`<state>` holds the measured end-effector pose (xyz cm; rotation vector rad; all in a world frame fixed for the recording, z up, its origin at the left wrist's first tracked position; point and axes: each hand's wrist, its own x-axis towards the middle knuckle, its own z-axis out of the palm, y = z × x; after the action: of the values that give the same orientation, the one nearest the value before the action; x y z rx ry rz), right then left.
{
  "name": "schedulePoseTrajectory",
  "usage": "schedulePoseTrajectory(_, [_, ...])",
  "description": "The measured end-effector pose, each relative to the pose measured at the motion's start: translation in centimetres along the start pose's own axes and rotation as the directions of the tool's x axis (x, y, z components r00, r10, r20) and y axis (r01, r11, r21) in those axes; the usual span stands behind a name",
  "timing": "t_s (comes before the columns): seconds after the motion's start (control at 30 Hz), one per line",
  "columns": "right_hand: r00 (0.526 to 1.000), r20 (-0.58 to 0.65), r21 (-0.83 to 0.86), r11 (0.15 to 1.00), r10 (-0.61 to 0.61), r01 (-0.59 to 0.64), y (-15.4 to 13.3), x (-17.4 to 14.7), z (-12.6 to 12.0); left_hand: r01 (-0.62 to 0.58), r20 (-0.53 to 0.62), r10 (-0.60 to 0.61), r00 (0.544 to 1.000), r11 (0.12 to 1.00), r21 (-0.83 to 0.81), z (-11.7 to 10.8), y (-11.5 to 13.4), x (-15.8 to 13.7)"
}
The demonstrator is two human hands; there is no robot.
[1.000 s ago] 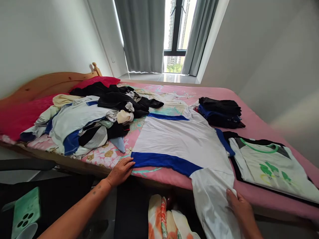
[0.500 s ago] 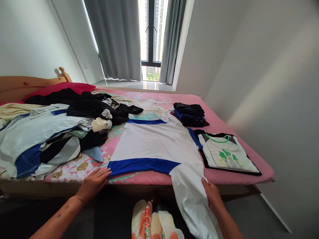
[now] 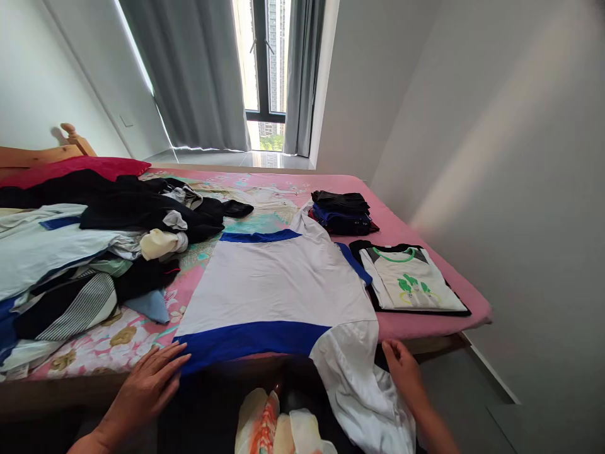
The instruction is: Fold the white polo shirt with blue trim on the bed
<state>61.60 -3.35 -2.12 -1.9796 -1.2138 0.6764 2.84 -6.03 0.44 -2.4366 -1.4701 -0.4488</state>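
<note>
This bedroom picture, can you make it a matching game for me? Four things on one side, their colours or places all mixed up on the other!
Things:
1. Spread-out shirt
2. Folded shirt
3. Stack of folded clothes
4. Curtains

Colours or places:
A. Mostly black and dark blue
B. Grey, beside the window
C. Partly hanging off the bed
D. White with a green collar

Right pairs: 1-C, 2-D, 3-A, 4-B
</note>
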Motion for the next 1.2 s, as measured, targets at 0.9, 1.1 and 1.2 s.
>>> schedulePoseTrajectory(0.9, [0.787, 0.029, -0.217, 0.764, -0.617, 0.607, -11.8, 12.6, 5.8, 0.209, 0.214, -0.168, 0.962, 0.96, -0.187, 6.3, 12.4, 18.1])
schedulePoseTrajectory(1.1, [0.743, 0.143, -0.184, 0.72, -0.654, 0.669, -12.5, 18.4, 9.4, 0.407, 0.267, -0.383, 0.884, 0.912, -0.041, 8.0, 9.6, 18.6])
schedulePoseTrajectory(1.2, [0.821, 0.047, -0.245, 0.791, -0.568, 0.561, -12.3, 22.5, 9.3, 0.422, 0.266, -0.407, 0.874, 0.907, -0.001, 8.9, 9.0, 17.7])
